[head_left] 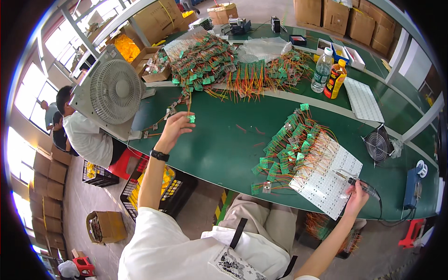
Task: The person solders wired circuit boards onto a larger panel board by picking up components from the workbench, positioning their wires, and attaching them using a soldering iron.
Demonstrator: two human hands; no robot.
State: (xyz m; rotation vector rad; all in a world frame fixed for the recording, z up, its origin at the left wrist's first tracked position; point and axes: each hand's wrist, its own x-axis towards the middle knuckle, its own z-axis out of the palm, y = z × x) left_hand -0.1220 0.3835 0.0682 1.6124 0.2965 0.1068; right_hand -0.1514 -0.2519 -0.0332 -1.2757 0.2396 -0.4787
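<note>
My left hand (pixel 174 129), wearing a black wristband, is raised over the left part of the green table and pinches a small green circuit board (pixel 191 119) with orange wires. A soldering iron (pixel 366 186) is in my right hand (pixel 357 199), its tip pointing left over a white perforated panel (pixel 333 196). Along that panel's left side lie several small circuit boards (pixel 282 151), their red and orange wires running onto it. Nearer my left hand, beyond it, a large heap of wired circuit boards (pixel 200 60) hangs over a pale ledge.
A big fan (pixel 115 91) stands at the left table edge. A water bottle (pixel 322 70) and an orange drink bottle (pixel 335 79) stand far right, near another white panel (pixel 363 100). A small round fan (pixel 378 144) and a blue solder-wire holder (pixel 413 186) sit right. A co-worker (pixel 84 121) sits left.
</note>
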